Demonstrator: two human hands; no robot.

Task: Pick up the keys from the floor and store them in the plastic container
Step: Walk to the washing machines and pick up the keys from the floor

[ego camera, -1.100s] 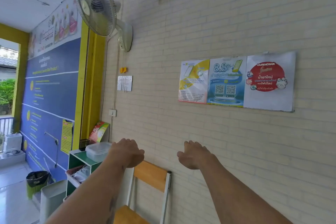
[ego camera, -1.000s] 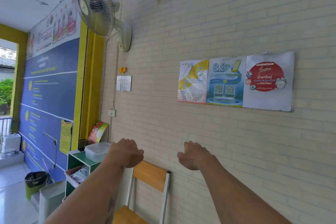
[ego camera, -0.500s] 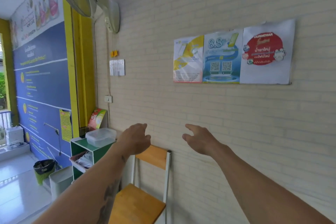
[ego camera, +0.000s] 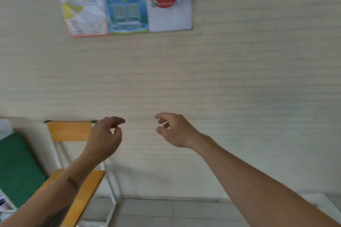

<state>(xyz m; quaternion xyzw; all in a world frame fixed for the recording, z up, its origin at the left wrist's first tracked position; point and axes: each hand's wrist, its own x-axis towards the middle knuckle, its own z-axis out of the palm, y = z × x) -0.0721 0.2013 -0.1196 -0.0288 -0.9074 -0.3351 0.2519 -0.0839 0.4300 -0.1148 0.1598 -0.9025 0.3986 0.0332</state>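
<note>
Neither the keys nor the plastic container shows in this blurred head view. My left hand (ego camera: 105,138) is stretched out in front of a cream brick wall, fingers loosely curled and apart, holding nothing. My right hand (ego camera: 174,131) is level with it a little to the right, also empty with its fingers apart. A strip of grey tiled floor (ego camera: 166,212) appears at the bottom, with no keys visible on it.
A wooden chair with a white metal frame (ego camera: 70,131) stands against the wall at lower left. A green shelf top (ego camera: 16,167) is at the left edge. Posters (ego camera: 127,0) hang high on the wall.
The view has swung down and to the right, so the fan, blue wall and plastic container left the frame and the floor came in. Both hands opened slightly and stay raised.
</note>
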